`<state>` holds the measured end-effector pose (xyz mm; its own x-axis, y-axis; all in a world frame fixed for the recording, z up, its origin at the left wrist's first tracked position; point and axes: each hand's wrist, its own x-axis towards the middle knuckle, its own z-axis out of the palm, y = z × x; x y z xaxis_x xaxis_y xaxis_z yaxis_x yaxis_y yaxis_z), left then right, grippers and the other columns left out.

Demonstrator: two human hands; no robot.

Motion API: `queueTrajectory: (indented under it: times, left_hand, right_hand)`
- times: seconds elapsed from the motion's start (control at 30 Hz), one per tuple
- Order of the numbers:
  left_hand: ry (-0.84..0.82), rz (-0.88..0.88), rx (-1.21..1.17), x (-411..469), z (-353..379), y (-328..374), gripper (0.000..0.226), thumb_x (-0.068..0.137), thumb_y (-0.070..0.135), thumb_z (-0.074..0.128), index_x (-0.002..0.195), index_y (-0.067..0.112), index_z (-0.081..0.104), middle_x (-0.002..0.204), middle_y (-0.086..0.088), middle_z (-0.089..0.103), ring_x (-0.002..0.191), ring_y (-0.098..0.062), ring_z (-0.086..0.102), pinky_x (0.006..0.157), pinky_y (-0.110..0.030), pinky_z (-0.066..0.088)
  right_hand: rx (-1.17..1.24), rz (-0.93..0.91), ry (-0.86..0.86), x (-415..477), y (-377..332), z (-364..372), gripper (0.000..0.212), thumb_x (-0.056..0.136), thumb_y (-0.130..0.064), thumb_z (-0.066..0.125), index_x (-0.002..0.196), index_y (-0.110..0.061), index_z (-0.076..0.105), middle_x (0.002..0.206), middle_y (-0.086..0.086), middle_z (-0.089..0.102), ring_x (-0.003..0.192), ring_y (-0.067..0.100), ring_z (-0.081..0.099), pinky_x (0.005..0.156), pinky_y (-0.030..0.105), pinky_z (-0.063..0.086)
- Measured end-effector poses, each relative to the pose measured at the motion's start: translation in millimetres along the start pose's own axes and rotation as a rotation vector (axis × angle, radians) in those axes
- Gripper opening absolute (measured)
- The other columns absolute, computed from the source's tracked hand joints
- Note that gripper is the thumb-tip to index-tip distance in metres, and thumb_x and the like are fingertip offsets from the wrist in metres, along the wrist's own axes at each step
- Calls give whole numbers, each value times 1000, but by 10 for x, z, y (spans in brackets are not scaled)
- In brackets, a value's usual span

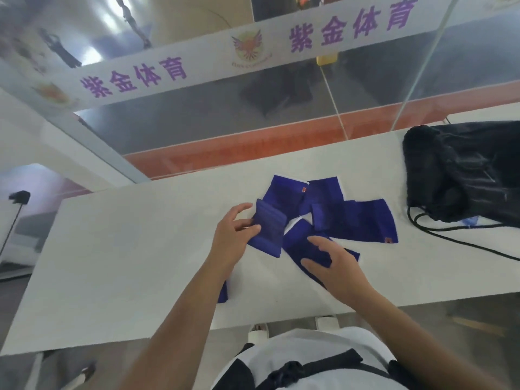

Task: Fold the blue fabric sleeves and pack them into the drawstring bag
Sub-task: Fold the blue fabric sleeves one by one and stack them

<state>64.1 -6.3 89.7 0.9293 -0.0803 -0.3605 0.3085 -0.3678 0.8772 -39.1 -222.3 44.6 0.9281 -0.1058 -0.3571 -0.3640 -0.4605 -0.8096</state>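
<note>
Several blue fabric sleeves lie in a loose overlapping pile at the middle of the white table [112, 263]. My left hand [233, 237] pinches the left edge of a folded blue sleeve [268, 229]. My right hand [334, 266] rests with spread fingers on another blue sleeve [305, 246] lying flat just in front. More sleeves [360, 220] lie behind and to the right. The black drawstring bag [464, 173] lies at the table's right end, its cord [455, 237] trailing toward the front.
A scrap of blue fabric [222, 291] shows under my left forearm near the table's front edge. A glass partition with a white banner [253, 49] stands right behind the table. A dark stand [17, 209] is off to the left.
</note>
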Motion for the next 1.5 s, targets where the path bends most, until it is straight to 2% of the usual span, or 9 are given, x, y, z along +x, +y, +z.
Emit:
queueTrajectory:
  times: [0.23,0.4,0.57,0.73,0.93,1.1,1.27,1.4,1.5]
  left_hand:
    - [-33,117,-142,-603,-27,296,43,93,11,70,121,43,62,101,0,80,93,-20,76,76,-26,61]
    - [35,188,-137,-816,109,399,42,89,11,73,114,45,64,95,1,80,90,-21,76,78,-36,63]
    - [6,215,-137,-891,316,452,43,81,19,77,117,40,65,98,0,79,97,-25,74,90,-52,58]
    - [44,317,-23,-911,453,462,50,80,20,79,124,38,62,112,16,70,104,-11,69,88,-28,57]
    - [25,216,47,-852,517,393,42,82,34,82,118,46,64,116,26,69,113,2,61,99,-23,45]
    - [-15,192,-85,-804,635,422,15,76,39,78,91,39,76,101,12,78,101,-9,71,101,-43,53]
    - [-73,178,-163,-781,585,400,21,74,30,80,94,26,75,100,0,78,95,-18,73,93,-40,57]
    - [-146,116,-204,-808,520,341,29,77,20,82,101,30,69,103,-4,79,97,-24,74,93,-43,58]
    - [-58,124,-210,-852,464,251,28,77,13,81,95,29,68,97,-2,79,93,-22,73,90,-40,58]
  right_hand:
    - [-142,-365,-75,115,-618,-204,82,79,-57,74,149,-41,34,151,-18,42,132,3,35,111,33,28]
    - [-252,-457,-98,30,-760,-241,78,75,-66,69,142,-34,47,133,-15,60,120,7,52,107,36,34]
    - [115,-350,-266,-94,-668,-334,51,83,-36,79,130,-32,59,117,-15,71,107,3,66,89,28,56]
    - [319,-281,-244,-105,-532,-471,25,93,-12,69,117,-19,73,107,0,78,101,18,73,91,36,59]
    - [591,-119,-298,-113,-402,-652,18,94,-28,65,107,-29,78,107,2,79,101,23,74,82,30,61]
    - [651,-47,-349,-118,-354,-680,29,95,-34,60,117,-23,74,116,6,76,110,26,71,99,49,55]
    - [621,-44,-392,-122,-344,-685,27,103,-26,54,121,-18,72,118,8,75,113,27,69,102,51,52]
    - [596,-30,-462,-106,-329,-613,26,104,-26,52,117,-17,73,115,9,76,110,27,71,97,43,56]
    - [578,-30,-517,-100,-350,-509,24,103,-25,53,113,-21,75,112,7,77,105,23,73,87,31,59]
